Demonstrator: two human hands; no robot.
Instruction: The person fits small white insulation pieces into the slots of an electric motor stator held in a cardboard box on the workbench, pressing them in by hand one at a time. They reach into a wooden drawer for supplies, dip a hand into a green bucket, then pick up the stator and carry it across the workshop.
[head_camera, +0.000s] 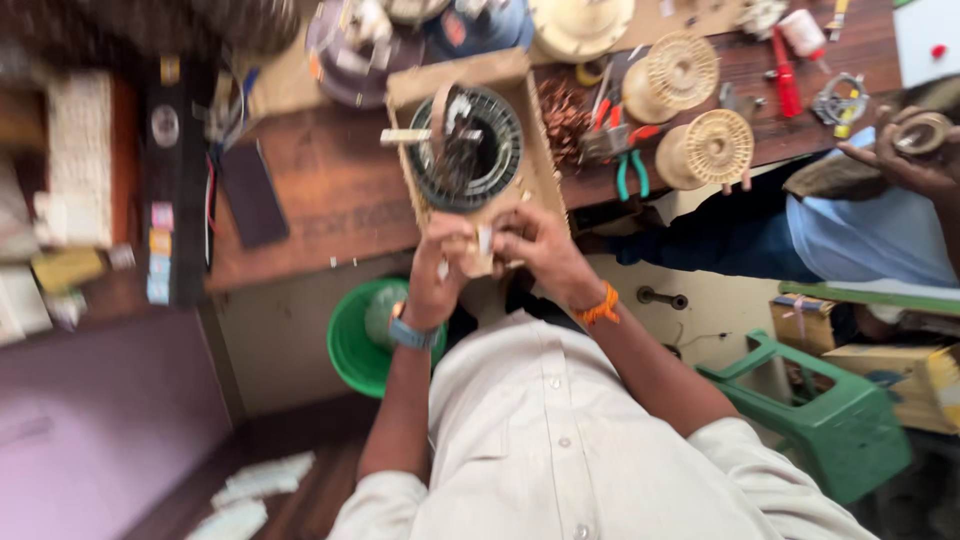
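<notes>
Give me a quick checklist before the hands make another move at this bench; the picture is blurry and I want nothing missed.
1. Both hands on the work: left hand and right hand meet at the near edge of the shallow cardboard tray - ok.
2. Small white slip pinched between the hands: which fingers grip it - cannot tell, blurred.
3. Round dark ring-shaped metal core seated inside the tray - ok.
4. Tray fully on the brown wooden bench: its near edge juts past the bench edge - not ok.
5. Green-handled pliers clear of the hands - ok.
6. Another person's hand apart from the tray - ok.
</notes>
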